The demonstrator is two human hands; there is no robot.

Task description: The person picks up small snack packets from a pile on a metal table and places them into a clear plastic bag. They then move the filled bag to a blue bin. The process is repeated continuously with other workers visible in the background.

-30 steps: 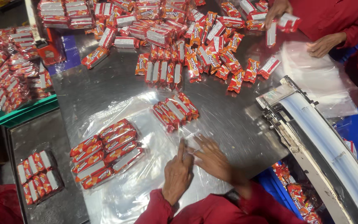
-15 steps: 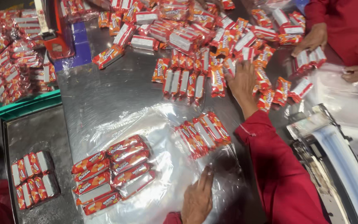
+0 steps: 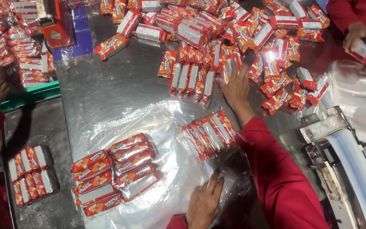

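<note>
Biscuit packs (image 3: 193, 78) upper centre: our right hand (image 3: 236, 87) had reached up from the film, fingers wide, touching them; left hand (image 3: 204, 203) stayed flat, open, on the plastic film (image 3: 166, 127).

The right grip (image 3: 237, 85) rests on a row of packets (image 3: 191, 78) far across the table (image 3: 106, 97), the heap (image 3: 250, 29) beyond it; a wrapped bundle (image 3: 210, 133) lies just nearer, on film (image 3: 166, 123) pinned by the left grip (image 3: 204, 203).
</note>
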